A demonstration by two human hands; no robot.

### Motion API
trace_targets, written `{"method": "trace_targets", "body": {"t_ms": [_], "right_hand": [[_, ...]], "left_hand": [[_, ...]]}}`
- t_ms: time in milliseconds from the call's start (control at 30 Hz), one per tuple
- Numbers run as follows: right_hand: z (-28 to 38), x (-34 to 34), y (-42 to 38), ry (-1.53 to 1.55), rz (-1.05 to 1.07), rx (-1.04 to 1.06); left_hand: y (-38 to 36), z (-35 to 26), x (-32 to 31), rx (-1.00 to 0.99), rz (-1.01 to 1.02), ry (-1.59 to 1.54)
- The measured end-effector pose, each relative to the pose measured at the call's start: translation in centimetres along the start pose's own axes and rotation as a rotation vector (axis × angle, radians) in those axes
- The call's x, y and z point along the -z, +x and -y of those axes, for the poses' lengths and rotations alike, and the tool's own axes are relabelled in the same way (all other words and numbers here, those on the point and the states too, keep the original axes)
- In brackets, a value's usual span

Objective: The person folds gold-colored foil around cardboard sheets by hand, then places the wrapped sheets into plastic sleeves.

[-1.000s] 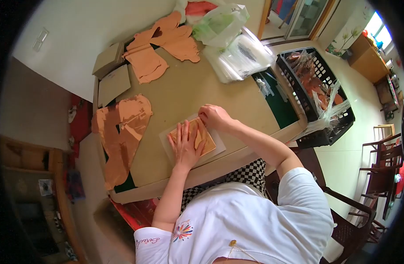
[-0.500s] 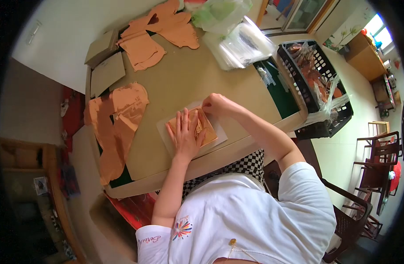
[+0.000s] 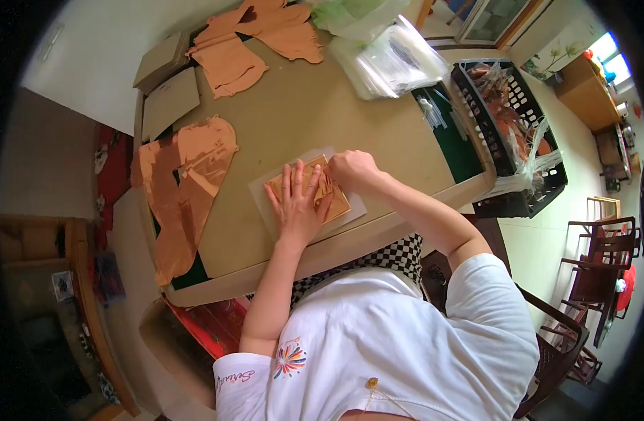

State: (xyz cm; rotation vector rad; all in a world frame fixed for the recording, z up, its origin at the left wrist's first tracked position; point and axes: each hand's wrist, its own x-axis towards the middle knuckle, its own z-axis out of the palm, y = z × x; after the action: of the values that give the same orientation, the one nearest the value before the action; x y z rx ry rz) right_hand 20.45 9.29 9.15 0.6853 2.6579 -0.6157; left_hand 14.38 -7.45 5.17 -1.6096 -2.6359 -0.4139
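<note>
Head view, clock read from the square board as centre, twelve toward the far side of the table; the square tan board [image 3: 338, 201] sits near the table's near edge, laid on a white sheet [image 3: 263, 203] that shows around it, the sheet flat on the brown tabletop [image 3: 294, 98]; on the board, a wrinkled copper-toned piece [image 3: 325, 188], partly under fingers.

Left hand [image 3: 299, 205] comes in from seven o'clock, palm down, fingers spread over the board; right hand [image 3: 355, 169] at one o'clock, fingers curled, their tips drawn in against the board's edge; whether they pinch anything, one cannot tell.

Change over the last second: the right hand has shifted off the far corner and a little down the right-hand edge, baring that corner; the left hand keeps its spread hold; judged from this, the board is being steadied while the right hand works along its edge.

Around: tan-orange leather-like hide [image 3: 199, 147] at ten o'clock, another hide [image 3: 227, 67] at eleven; clear plastic bags [image 3: 392, 59] at one; black crate [image 3: 471, 112] at two, beyond the table edge.
</note>
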Motion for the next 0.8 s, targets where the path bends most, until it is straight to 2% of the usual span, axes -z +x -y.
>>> {"method": "trace_targets", "body": {"t_ms": [67,167,267,367,467,500,800], "right_hand": [[0.9,1.7,-1.2,-0.032,0.045,-0.034],[-0.2,-1.4,-1.6,0.015,-0.311,0.219],[-1.2,-4.2,-1.9,-0.087,-0.497,0.493],[-2.0,-5.2,-1.3,-0.074,-0.583,0.409],[-2.9,-4.4,-0.7,-0.194,-0.616,0.354],[-2.8,-4.1,-0.6,-0.137,-0.63,0.342],[-4.6,-4.2,-1.5,-0.022,-0.608,0.441]], "left_hand": [[0.0,0.0,0.1,0.01,0.016,0.009],[0.0,0.2,-0.1,0.012,0.025,0.021],[-0.2,0.4,-0.6,0.003,0.005,0.02],[0.0,0.2,-0.2,0.013,0.015,-0.012],[-0.1,0.2,-0.2,0.013,0.033,0.006],[-0.1,0.2,-0.2,0.01,0.028,0.008],[0.0,0.2,-0.3,0.007,-0.005,0.014]]}}
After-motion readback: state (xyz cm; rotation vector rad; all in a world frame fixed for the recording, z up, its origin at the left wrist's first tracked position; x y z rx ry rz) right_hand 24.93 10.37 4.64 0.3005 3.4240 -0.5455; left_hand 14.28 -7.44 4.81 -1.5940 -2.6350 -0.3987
